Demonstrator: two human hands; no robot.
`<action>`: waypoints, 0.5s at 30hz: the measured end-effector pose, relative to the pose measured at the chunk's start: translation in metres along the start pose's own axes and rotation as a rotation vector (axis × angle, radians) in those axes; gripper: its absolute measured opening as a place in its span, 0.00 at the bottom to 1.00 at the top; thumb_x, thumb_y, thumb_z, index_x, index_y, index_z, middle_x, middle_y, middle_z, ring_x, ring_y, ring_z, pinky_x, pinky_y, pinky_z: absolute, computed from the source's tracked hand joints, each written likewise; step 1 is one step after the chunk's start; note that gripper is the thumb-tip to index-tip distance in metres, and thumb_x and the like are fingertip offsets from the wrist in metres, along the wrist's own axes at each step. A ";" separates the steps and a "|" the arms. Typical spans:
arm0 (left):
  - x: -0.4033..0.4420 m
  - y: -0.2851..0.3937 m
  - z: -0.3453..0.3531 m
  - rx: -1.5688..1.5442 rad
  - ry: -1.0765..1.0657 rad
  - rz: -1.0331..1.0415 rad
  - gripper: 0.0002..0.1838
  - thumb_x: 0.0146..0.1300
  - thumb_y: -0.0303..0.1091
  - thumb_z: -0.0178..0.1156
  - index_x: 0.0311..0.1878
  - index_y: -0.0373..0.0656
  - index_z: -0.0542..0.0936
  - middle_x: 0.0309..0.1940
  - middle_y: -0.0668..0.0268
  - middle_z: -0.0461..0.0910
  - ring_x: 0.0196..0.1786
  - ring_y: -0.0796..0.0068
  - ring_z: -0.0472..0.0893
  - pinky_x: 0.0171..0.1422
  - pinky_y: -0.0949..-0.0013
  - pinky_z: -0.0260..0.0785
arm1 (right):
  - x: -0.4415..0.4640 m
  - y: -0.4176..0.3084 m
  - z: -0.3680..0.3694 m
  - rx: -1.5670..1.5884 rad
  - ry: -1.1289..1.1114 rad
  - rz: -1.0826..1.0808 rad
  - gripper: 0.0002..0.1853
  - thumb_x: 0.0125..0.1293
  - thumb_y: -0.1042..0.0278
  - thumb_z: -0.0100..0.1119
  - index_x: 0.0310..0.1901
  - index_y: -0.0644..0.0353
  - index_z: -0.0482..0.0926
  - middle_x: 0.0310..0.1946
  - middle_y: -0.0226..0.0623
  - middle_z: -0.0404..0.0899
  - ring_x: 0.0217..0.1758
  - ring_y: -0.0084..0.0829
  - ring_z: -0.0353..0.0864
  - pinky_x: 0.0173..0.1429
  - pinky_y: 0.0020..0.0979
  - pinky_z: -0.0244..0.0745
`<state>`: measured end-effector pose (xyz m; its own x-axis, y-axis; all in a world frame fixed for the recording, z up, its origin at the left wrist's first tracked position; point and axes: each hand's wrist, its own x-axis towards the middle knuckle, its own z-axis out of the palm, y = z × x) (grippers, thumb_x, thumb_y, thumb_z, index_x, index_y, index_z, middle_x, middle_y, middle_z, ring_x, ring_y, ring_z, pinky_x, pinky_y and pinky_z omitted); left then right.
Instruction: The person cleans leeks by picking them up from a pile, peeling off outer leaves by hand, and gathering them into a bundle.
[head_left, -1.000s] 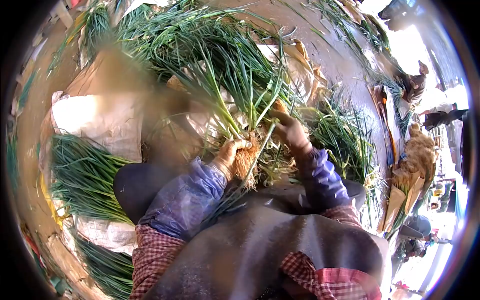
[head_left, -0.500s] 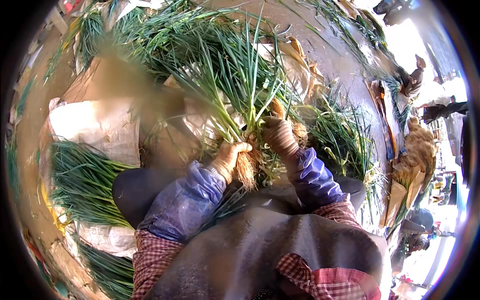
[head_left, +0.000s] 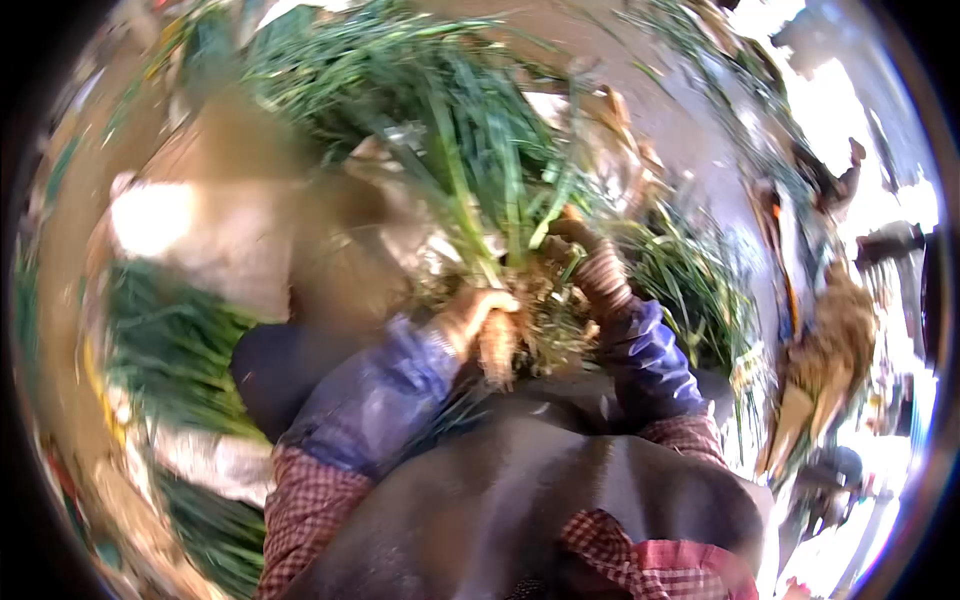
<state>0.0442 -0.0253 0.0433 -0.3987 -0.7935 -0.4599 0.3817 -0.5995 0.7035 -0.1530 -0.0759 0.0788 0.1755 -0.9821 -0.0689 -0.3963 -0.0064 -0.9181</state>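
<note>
Gloved, my left hand is closed round the lower stems of a bunch of green onions. Its stringy tan roots hang below the fist, and the long leaves point up and away. My right hand, also gloved, is to the right of the bunch beside leafy stalks, its fingers bent and blurred by motion. Whether it grips anything I cannot make out. Between and below the hands lies a litter of roots and trimmed leaves.
A large heap of green onions lies ahead, with smaller piles at left and right. A pale sack is at left. At far right are a brown root bundle and another person's dark sleeve.
My right hand came in to the bunch, then moved back to the right. My left hand kept hold and shifted slightly right. The view is now blurred.
</note>
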 end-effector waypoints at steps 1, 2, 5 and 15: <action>-0.007 0.002 0.007 0.019 -0.023 -0.064 0.11 0.49 0.27 0.58 0.38 0.37 0.78 0.30 0.61 0.79 0.34 0.71 0.78 0.43 0.66 0.74 | 0.009 0.003 0.003 -0.115 -0.046 -0.021 0.11 0.61 0.74 0.60 0.45 0.61 0.79 0.31 0.33 0.81 0.35 0.29 0.78 0.40 0.30 0.74; 0.011 -0.027 -0.001 0.106 0.034 0.039 0.12 0.50 0.29 0.59 0.39 0.37 0.78 0.29 0.61 0.78 0.33 0.70 0.78 0.42 0.64 0.73 | 0.023 0.037 0.002 -0.174 -0.081 0.012 0.11 0.59 0.73 0.60 0.44 0.62 0.79 0.33 0.35 0.82 0.37 0.30 0.78 0.43 0.32 0.73; 0.018 -0.032 0.005 0.291 -0.002 -0.043 0.24 0.50 0.25 0.60 0.53 0.30 0.70 0.36 0.58 0.75 0.35 0.66 0.76 0.47 0.64 0.74 | 0.053 0.036 0.008 -0.367 -0.265 -0.152 0.21 0.55 0.61 0.65 0.48 0.64 0.79 0.42 0.45 0.82 0.46 0.38 0.80 0.52 0.32 0.73; 0.033 -0.039 0.013 0.339 0.102 0.021 0.39 0.47 0.22 0.60 0.65 0.37 0.57 0.37 0.59 0.75 0.31 0.72 0.73 0.30 0.71 0.72 | 0.080 0.093 0.000 -0.610 0.084 -0.098 0.13 0.64 0.69 0.45 0.42 0.59 0.80 0.37 0.40 0.82 0.38 0.34 0.78 0.46 0.33 0.73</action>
<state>0.0052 -0.0265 0.0074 -0.3021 -0.8217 -0.4832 0.0835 -0.5278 0.8453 -0.1755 -0.1554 -0.0123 0.1753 -0.9828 0.0577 -0.8297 -0.1790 -0.5288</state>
